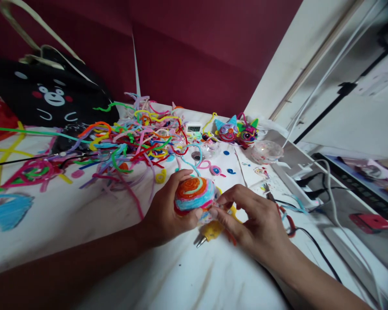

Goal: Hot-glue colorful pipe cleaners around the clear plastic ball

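Orange-blue ball [194, 193]: hovering just over the table [181, 275], cupped in the left hand [164, 215].
left hand: wrapping round the ball, thumb on its near side.
right hand [255, 219]: fingertips pinching narrow at the ball's lower right edge, seemingly pressing a strand down.
tip: I'd be holding the left grip steady and pressing right at the seam.
tool [210, 231]: yellow, lying right under the ball, kinda crowding the fingers.
pile [132, 137]: pipe cleaners sprawling behind-left of the ball.
cats [236, 131], bowl [267, 151]: sitting behind-right of the ball.
cables [310, 241]: trailing right of the ball.
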`<state>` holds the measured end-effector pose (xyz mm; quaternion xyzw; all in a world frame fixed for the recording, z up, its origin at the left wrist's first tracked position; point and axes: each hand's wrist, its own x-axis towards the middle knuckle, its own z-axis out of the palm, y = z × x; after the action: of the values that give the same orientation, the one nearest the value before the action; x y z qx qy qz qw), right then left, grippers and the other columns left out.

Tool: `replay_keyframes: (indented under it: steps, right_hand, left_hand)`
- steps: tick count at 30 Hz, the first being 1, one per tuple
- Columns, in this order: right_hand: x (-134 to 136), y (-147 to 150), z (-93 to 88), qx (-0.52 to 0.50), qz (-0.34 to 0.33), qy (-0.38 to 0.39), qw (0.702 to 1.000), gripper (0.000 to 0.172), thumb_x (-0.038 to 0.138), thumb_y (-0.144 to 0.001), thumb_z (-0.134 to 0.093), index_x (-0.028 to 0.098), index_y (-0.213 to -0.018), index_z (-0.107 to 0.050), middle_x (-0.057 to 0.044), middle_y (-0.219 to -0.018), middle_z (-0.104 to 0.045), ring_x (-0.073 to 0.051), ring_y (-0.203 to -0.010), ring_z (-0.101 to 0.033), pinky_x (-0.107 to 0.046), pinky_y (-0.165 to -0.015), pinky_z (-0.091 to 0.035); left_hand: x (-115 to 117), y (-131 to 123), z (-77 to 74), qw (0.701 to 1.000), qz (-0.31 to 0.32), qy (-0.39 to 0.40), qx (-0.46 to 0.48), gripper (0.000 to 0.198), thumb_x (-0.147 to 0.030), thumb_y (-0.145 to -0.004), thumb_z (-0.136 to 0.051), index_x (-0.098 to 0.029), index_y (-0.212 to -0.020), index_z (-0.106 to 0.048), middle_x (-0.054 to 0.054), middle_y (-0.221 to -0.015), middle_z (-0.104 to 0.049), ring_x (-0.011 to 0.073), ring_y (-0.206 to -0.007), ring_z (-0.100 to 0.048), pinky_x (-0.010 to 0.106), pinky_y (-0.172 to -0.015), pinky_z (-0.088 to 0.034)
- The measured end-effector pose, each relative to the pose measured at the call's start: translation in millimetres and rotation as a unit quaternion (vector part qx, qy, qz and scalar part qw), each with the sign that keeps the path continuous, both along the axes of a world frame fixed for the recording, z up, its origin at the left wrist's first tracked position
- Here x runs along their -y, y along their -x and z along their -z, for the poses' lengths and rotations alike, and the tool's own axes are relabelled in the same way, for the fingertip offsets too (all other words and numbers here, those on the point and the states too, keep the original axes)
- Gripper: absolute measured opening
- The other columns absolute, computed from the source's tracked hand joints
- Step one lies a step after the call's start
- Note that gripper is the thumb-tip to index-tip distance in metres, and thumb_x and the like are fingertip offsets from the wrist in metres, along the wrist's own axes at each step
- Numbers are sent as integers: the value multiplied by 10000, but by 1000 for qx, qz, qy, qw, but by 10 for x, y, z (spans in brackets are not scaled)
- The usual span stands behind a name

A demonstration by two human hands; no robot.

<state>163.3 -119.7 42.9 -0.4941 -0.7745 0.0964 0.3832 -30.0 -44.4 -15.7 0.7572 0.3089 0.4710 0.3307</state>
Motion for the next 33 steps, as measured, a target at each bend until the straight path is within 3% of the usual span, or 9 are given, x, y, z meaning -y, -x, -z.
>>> replay_keyframes:
  steps: [7,24,33]
  right_hand:
    - [-20,23,41,-26,15,1,1000,58,194,-921,-684,145,-892,-677,-34,-798,-669,-115,-719,-641,-220,-649,-486]
    - [-18,39,70,-99,45,101,989,146,239,-882,-699,194,-755,-642,0,-710,-644,-129,-644,-608,-245,-609,-477]
    - [0,76,117,-90,54,106,989,154,238,-861,-696,180,-727,-646,4,-686,-645,-107,-607,-561,-217,-584,-441]
  left_hand:
    - [-1,-7,11,1000,-1,13,-12,656,-254,-730,-683,-214,-1329,-417,105,-1226,-670,263,-1130,-678,361,-930,-572]
    - [0,16,108,999,9,-15,-31,743,-237,-695,-686,-235,-1386,-413,121,-1356,-599,291,-1208,-636,385,-996,-544]
    - [35,-15,50,999,0,-5,-51,781,-201,-671,-705,-221,-1386,-390,110,-1249,-648,271,-1103,-680,378,-937,-567]
